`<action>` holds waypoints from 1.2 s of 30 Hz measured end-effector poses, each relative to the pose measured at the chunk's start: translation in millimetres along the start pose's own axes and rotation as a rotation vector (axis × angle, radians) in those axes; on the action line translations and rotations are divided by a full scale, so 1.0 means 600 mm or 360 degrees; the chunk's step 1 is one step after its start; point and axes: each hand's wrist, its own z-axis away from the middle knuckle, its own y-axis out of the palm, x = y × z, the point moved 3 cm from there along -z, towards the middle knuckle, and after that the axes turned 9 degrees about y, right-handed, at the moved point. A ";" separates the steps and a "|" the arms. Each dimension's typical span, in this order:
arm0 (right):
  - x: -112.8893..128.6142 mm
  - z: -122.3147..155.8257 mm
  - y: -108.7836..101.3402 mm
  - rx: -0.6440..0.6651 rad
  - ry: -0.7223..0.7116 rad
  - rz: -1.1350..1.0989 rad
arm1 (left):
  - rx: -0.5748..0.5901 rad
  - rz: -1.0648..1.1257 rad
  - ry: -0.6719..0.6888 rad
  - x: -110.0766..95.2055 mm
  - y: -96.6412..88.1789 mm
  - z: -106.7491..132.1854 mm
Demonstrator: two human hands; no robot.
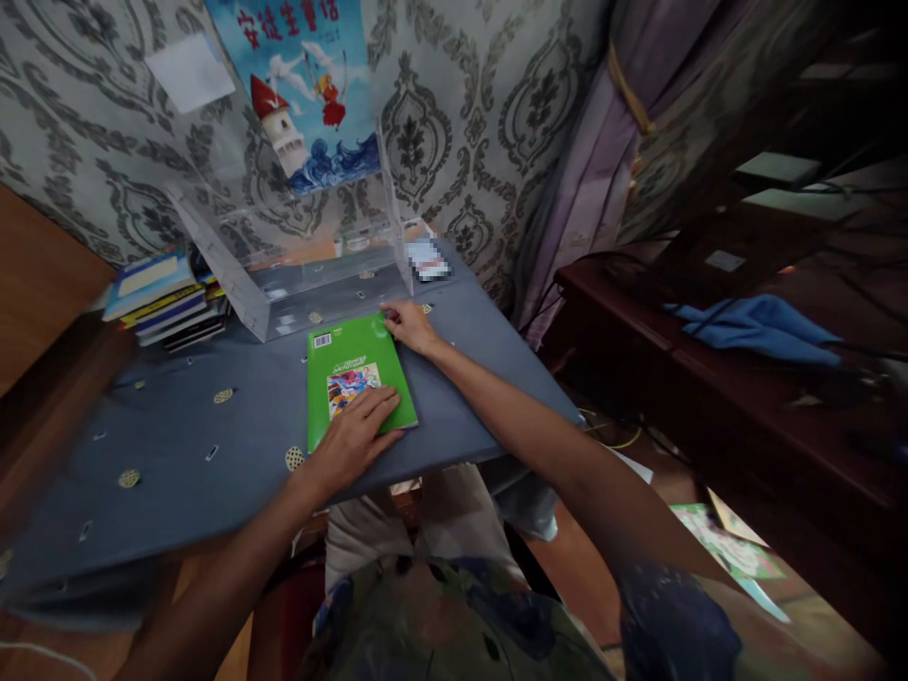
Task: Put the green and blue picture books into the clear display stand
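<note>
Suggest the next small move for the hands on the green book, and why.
Probably slide the green book forward into the clear box: it lies flat just before the box's open front, with the left hand flat on its near edge and the right hand at its far corner.

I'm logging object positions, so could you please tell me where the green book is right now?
The green book lies flat mid-table, just before the clear plastic box, left hand on its near edge, right hand at its far corner.
</note>
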 end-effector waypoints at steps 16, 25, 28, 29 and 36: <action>0.001 0.177 -0.043 0.0323 -0.0403 -0.0082 | -0.0057 -0.0058 -0.0053 -0.007 -0.021 -0.017; -0.001 0.213 -0.064 0.0437 -0.0420 -0.0117 | -0.0030 -0.0095 -0.0077 -0.015 -0.002 -0.005; -0.001 0.218 -0.060 0.0472 -0.0454 -0.0069 | -0.0086 -0.0119 -0.0089 -0.021 0.003 0.004; -0.001 0.220 -0.059 0.0486 -0.0464 -0.0056 | -0.0103 -0.0099 -0.0096 -0.021 0.002 0.005; 0.001 0.215 -0.066 0.0566 -0.0428 0.0017 | -0.0007 0.0144 -0.0338 0.071 -0.024 -0.041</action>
